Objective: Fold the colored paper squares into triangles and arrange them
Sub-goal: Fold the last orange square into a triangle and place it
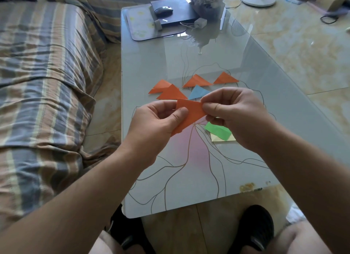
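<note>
both hands hold one orange paper [191, 113] above the glass table [189, 168]. the left hand [151, 124] pinches its lower left part between thumb and curled fingers; the right hand [234, 113] pinches its upper right corner between thumb and forefinger. the paper is partly folded and tilted.

on the table beyond the hands lie four orange triangles: two overlapping at left [166, 90], one in the middle [197, 80] and one at right [225, 78]. a blue triangle [198, 92] lies just in front of the middle one. a green paper [218, 130] rests on a yellow paper [223, 139], partly under the right hand.

a laptop [176, 12] with a mouse [163, 9] on it sits at the far end. a striped sofa [43, 73] stands to the left.
</note>
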`<state>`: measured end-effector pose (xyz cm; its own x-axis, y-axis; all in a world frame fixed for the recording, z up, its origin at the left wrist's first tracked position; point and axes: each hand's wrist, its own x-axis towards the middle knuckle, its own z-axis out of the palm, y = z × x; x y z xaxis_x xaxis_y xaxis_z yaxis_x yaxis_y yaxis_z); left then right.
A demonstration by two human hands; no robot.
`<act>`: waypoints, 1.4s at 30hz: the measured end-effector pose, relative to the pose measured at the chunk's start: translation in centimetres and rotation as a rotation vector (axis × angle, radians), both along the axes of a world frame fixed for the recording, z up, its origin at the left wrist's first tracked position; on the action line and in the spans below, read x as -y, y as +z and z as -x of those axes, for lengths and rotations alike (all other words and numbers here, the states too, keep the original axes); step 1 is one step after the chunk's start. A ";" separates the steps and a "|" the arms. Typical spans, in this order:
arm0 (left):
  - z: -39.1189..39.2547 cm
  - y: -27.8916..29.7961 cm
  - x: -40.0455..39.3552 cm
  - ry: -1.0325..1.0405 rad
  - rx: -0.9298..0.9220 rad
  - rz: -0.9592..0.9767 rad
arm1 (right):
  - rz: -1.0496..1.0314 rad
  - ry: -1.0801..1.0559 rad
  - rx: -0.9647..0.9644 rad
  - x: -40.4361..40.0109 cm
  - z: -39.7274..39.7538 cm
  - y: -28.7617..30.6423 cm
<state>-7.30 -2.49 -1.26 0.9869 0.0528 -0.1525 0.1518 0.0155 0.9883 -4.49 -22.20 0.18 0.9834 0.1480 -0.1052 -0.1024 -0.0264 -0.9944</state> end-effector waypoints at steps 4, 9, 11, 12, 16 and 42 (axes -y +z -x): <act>0.1 -0.1 -0.1 -0.063 -0.051 0.027 | -0.009 -0.056 0.009 -0.1 0.0 -0.1; 0.0 0.2 0.0 -0.069 -0.102 0.057 | -0.005 -0.096 -0.016 0.1 -0.1 -0.1; -0.2 0.1 0.0 -0.052 -0.159 0.128 | -0.003 -0.109 -0.014 0.1 -0.2 -0.2; -0.3 0.1 0.0 -0.045 -0.178 0.151 | -0.004 -0.119 -0.014 0.2 -0.3 -0.2; -0.4 -0.3 -0.2 -0.028 -0.178 0.104 | 0.017 -0.056 0.041 0.6 -0.4 -0.2; -0.5 1.0 -0.8 0.006 -0.032 0.188 | 0.183 0.210 -0.102 -0.2 0.2 -0.6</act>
